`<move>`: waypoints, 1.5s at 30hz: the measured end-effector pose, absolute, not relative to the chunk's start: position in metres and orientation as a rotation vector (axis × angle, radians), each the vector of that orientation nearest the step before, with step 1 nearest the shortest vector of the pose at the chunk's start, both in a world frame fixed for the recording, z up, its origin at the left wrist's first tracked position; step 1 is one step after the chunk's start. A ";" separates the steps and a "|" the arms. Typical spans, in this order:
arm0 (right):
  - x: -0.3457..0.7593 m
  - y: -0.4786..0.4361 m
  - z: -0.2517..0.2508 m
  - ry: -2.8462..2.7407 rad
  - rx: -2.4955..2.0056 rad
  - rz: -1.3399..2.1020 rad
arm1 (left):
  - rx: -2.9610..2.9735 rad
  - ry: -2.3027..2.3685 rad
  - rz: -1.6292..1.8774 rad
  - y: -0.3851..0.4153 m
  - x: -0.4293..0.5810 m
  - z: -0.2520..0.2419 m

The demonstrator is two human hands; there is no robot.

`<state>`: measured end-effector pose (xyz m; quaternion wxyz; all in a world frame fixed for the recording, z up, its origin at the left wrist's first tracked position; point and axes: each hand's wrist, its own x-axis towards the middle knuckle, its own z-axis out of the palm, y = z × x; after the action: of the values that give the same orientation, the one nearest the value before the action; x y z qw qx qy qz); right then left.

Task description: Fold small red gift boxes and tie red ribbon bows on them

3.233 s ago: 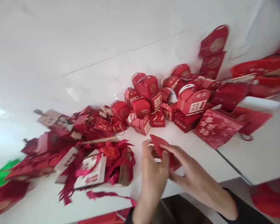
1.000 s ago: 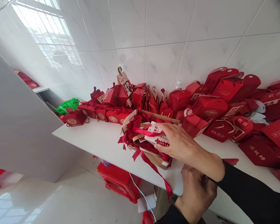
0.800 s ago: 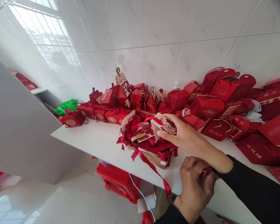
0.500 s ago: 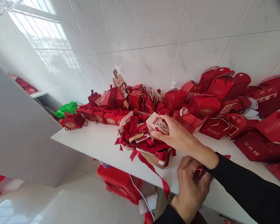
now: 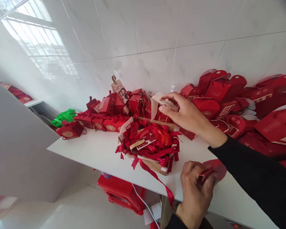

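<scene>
My right hand (image 5: 184,111) is closed on a pale printed gift box (image 5: 154,106) with red lettering, lifted above the back of a cardboard box (image 5: 154,165). That box overflows with red ribbons (image 5: 154,149), and a pale tag with a tan loop (image 5: 143,144) lies on top of them. Lower down, near the table's front edge, my left hand (image 5: 196,187) pinches a folded red paper gift box (image 5: 215,170). Its full shape is partly hidden behind the fingers and my right sleeve.
Red gift boxes (image 5: 221,92) are heaped at the right, and a row of small red boxes (image 5: 111,124) lines the white table (image 5: 90,143) toward the left. A green bundle (image 5: 63,117) sits at the far left. Below stands a red stool (image 5: 121,194); one ribbon hangs over the table edge.
My right hand has risen away from the ribbon-filled box with the pale gift box in it. My left hand stays almost in place, and more of its red piece now shows.
</scene>
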<state>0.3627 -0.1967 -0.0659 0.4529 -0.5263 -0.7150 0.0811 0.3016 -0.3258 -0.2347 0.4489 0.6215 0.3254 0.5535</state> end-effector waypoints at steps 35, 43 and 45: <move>0.337 -0.200 -0.119 -2.375 -1.440 0.154 | 1.582 0.832 1.413 -0.325 0.304 -0.234; 0.330 -0.202 -0.120 -2.306 -1.418 0.191 | 1.567 0.808 1.391 -0.325 0.304 -0.231; 0.333 -0.203 -0.116 -2.256 -1.394 0.226 | 1.563 0.846 1.393 -0.325 0.304 -0.232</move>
<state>0.3331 -0.2028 -0.1163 0.2378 -0.5088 -0.8233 0.0824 0.3045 -0.3252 -0.2324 0.4275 0.6257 0.3386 0.5577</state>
